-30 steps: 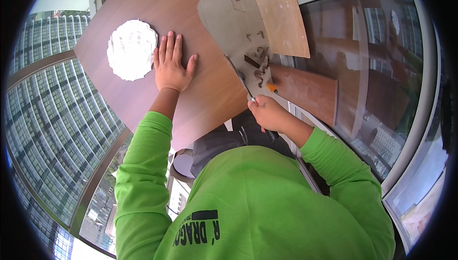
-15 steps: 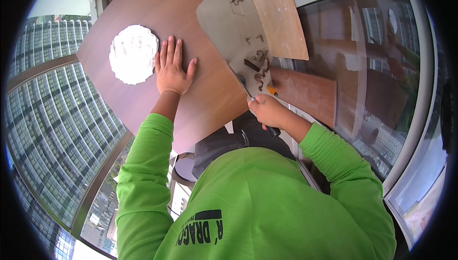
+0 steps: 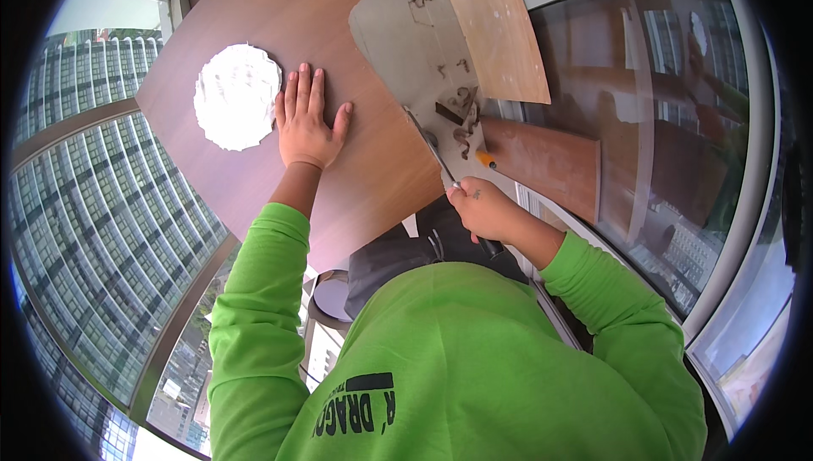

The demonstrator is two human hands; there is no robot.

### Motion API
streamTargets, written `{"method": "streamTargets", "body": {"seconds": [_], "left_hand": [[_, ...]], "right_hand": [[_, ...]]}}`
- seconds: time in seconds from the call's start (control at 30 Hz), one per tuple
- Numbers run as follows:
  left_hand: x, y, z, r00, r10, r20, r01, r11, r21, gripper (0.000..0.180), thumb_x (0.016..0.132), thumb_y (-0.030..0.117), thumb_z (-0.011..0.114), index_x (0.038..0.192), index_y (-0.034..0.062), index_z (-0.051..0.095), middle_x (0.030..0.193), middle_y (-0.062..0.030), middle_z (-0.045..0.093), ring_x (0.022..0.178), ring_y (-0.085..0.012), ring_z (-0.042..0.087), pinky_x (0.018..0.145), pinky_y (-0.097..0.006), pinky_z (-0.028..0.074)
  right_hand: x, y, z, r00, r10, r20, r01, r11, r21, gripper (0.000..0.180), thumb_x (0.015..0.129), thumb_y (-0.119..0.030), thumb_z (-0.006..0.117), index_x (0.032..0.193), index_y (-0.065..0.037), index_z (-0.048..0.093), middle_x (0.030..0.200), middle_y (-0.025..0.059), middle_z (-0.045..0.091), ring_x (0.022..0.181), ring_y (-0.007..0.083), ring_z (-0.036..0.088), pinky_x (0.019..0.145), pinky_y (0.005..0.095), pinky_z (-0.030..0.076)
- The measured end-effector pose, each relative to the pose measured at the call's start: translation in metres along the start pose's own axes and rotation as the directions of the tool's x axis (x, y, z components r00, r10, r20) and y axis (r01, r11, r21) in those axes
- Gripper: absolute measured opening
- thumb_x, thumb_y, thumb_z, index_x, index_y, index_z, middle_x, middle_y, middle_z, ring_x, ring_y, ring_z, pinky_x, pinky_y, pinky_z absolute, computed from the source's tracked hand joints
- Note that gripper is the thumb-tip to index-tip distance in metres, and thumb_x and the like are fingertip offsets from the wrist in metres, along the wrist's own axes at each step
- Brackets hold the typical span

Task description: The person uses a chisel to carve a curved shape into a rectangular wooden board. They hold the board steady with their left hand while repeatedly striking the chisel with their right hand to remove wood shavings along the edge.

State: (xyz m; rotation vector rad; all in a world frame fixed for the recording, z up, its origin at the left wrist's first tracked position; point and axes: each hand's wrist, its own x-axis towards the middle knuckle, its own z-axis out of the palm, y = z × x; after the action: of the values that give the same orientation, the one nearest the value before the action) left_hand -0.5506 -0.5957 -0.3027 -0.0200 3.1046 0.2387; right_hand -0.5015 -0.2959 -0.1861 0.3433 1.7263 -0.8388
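Observation:
My left hand lies flat on a wood-grained board, fingers stretched out. A white round piece with a ragged rim rests on the board beside its fingertips. Closed around a black handle, my right hand holds a long, thin metal tool. Its narrow metal part runs along the board's right edge; whether it is a file or a saw I cannot tell. Dark curled strips are scattered on the grey surface just past that edge.
A light wooden panel stands at the far right, with a reddish-brown board nearer. A yellow-orange item lies close to the tool. Glass panes rise on the right; windows line the left.
My right hand has drawn back slightly toward my body and to the right, pulling the tool along the board's edge. My left hand stays in place.

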Motion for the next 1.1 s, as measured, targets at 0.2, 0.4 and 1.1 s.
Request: {"method": "streamTargets", "body": {"seconds": [0.2, 0.4, 1.1], "left_hand": [[0.005, 0.004, 0.001, 1.0, 0.028, -0.005, -0.029, 0.999, -0.017, 0.076, 0.099, 0.056, 0.052, 0.162, 0.0158, 0.036, 0.171, -0.0047, 0.028, 0.159, -0.0246, 0.021, 0.129, -0.048, 0.014], [0.001, -0.001, 0.004, 0.997, 0.067, -0.04, -0.068, 0.997, -0.028, 0.072, 0.101, 0.052, 0.054, 0.161, 0.0167, 0.038, 0.171, -0.0082, 0.027, 0.158, -0.0298, 0.023, 0.128, -0.051, 0.013], [0.0, 0.144, -0.027, 0.499, 0.764, 0.41, -0.634, 0.644, -0.429, 0.024, 0.08, 0.013, 0.078, 0.104, 0.0174, 0.078, 0.135, -0.0027, 0.065, 0.142, -0.0331, 0.046, 0.12, -0.057, 0.028]], "right_hand": [[0.05, 0.041, -0.01, 0.997, -0.018, -0.077, 0.02, 0.999, 0.033, 0.04, 0.108, -0.031, 0.048, 0.096, 0.006, 0.057, 0.066, 0.0158, 0.061, 0.048, 0.028, 0.063, 0.053, 0.0417, 0.053], [0.031, 0.093, -0.031, 0.961, -0.121, -0.25, 0.133, 0.991, 0.033, 0.034, 0.103, -0.033, 0.06, 0.092, -0.001, 0.057, 0.07, 0.0085, 0.059, 0.048, 0.0149, 0.056, 0.049, 0.0326, 0.049], [0.03, 0.236, 0.01, 0.94, -0.019, -0.341, 0.107, 0.964, 0.242, 0.014, 0.088, -0.018, 0.067, 0.092, -0.004, 0.065, 0.076, 0.0161, 0.067, 0.073, 0.0329, 0.067, 0.07, 0.0422, 0.052]]}}
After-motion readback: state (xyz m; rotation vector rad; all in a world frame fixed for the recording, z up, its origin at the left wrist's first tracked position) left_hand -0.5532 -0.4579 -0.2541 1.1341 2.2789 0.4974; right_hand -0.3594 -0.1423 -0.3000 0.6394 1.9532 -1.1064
